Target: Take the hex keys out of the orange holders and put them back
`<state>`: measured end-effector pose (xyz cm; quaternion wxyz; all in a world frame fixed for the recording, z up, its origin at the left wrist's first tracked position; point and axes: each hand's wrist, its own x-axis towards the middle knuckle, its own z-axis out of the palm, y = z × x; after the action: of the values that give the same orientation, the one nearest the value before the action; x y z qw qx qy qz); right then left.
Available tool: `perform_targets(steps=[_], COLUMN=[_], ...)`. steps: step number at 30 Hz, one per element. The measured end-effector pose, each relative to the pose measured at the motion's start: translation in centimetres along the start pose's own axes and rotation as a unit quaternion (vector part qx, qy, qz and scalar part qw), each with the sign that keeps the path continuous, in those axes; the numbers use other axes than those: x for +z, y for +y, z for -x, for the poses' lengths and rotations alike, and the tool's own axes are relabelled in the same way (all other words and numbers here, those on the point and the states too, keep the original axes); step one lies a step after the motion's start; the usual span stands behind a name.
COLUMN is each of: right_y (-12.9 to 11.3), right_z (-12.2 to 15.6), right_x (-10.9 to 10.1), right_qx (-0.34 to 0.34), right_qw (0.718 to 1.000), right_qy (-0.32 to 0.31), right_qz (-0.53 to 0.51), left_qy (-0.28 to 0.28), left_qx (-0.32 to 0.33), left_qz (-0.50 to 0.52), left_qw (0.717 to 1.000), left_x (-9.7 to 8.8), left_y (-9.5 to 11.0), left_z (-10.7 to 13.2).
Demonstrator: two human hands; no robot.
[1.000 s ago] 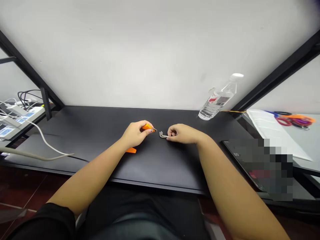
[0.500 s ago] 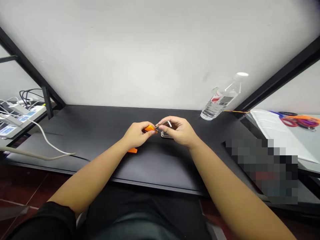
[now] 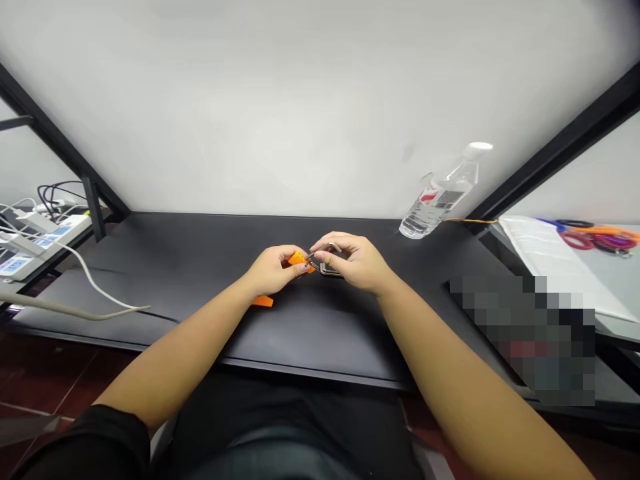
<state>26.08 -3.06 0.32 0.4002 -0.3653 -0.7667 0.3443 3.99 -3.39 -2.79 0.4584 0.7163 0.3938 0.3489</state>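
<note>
My left hand (image 3: pixel 273 269) is closed around a small orange holder (image 3: pixel 299 259) just above the black desk (image 3: pixel 200 267). My right hand (image 3: pixel 356 261) pinches a thin L-shaped metal hex key (image 3: pixel 320 251), whose tip meets the orange holder. Another metal hex key (image 3: pixel 327 270) lies on the desk under my right fingers. A loose orange piece (image 3: pixel 263 301) rests on the desk beside my left wrist.
A clear water bottle (image 3: pixel 440 198) leans at the back right. White cables (image 3: pixel 85 280) and power strips (image 3: pixel 35 233) sit at the left. At the right lie white paper (image 3: pixel 550 267), coloured scissors (image 3: pixel 595 238) and a blurred dark object (image 3: pixel 525 340).
My right hand left the desk, picked up a hex key and brought it to the orange holder. My left hand stayed almost still.
</note>
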Motion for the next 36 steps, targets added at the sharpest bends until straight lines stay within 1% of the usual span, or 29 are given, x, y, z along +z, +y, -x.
perform_targets(steps=[7,12,17,19,23,24,25,27,30,33,36], right_y=[0.6,0.7,0.6,0.6,0.7,0.7,0.7,0.7,0.6,0.4,0.1], right_z=[-0.1,-0.2,-0.1,-0.1,-0.1,-0.1,-0.1,-0.1,-0.1,0.0,0.2], right_x=[-0.1,0.2,0.5,0.3,-0.4,-0.5,-0.5,-0.2,0.7,1.5,1.6], right_qx=[-0.001,0.013,0.027,0.025,-0.010,-0.018,-0.023,-0.028,-0.027,-0.004,0.021], right_qw=[1.000,1.000,1.000,1.000,0.990,0.986,0.985,0.988,0.994,0.995,0.991], right_qy=[-0.014,-0.020,-0.016,0.010,0.137,0.154,0.158,0.134,0.065,0.020,-0.015], right_qz=[0.002,-0.020,0.000,0.009,0.043,0.054,0.063,0.078,0.089,0.101,0.129], left_qy=[-0.013,-0.007,0.003,0.010,0.046,0.052,0.057,0.064,0.075,0.087,0.089], left_qx=[-0.024,-0.021,-0.019,-0.019,-0.024,-0.025,-0.024,-0.020,-0.010,-0.002,0.003], left_qz=[0.022,0.030,0.011,0.008,-0.008,-0.018,-0.029,-0.052,-0.090,-0.118,-0.138], left_qw=[0.999,0.999,1.000,1.000,0.999,0.998,0.998,0.996,0.993,0.989,0.986], left_x=[0.1,0.1,0.1,0.1,0.0,0.0,0.0,0.0,0.0,0.0,-0.1], left_y=[-0.3,-0.5,-0.5,-0.5,-0.5,-0.5,-0.5,-0.3,0.0,0.2,0.3], left_z=[-0.1,-0.1,-0.2,-0.2,-0.2,-0.2,-0.2,-0.1,0.1,0.1,0.1])
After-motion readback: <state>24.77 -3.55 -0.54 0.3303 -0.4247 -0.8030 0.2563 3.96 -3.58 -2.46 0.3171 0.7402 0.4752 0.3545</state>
